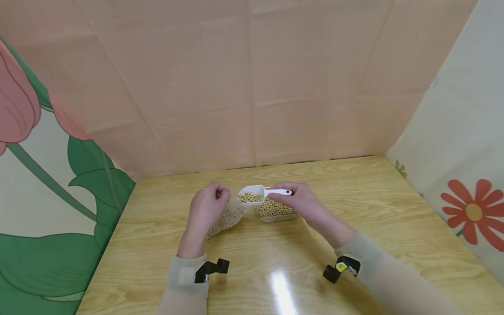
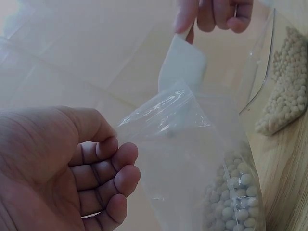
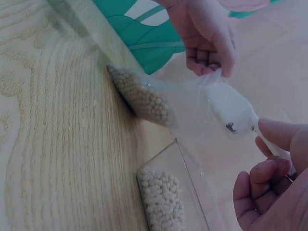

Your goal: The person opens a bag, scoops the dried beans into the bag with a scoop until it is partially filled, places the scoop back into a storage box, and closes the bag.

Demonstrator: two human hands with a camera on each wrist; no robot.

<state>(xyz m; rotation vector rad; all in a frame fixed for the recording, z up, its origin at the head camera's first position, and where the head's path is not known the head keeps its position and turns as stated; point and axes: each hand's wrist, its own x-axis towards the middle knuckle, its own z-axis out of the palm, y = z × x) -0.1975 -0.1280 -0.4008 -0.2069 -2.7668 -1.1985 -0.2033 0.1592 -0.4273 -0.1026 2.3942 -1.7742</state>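
Observation:
My right hand (image 1: 301, 199) pinches the handle of a white scoop (image 1: 257, 189), whose bowl carries pale yellow soybeans (image 1: 249, 197). The scoop's front end is at the mouth of a clear plastic bag (image 2: 178, 159). My left hand (image 1: 208, 203) pinches the bag's upper edge between thumb and forefinger, the other fingers curled. Soybeans lie in the bottom of the bag (image 3: 139, 96), which leans on the table. Beneath the right hand stands a clear plastic box (image 1: 277, 216) holding more soybeans; in the right wrist view the box (image 3: 192, 178) is right beside the bag.
A wood-grain table (image 1: 244, 271) carries everything. A plain pinkish sheet (image 1: 252, 87) hangs behind it. Flower-printed walls stand at the left (image 1: 51, 188) and right (image 1: 464, 144). Both forearms wear small black wrist cameras.

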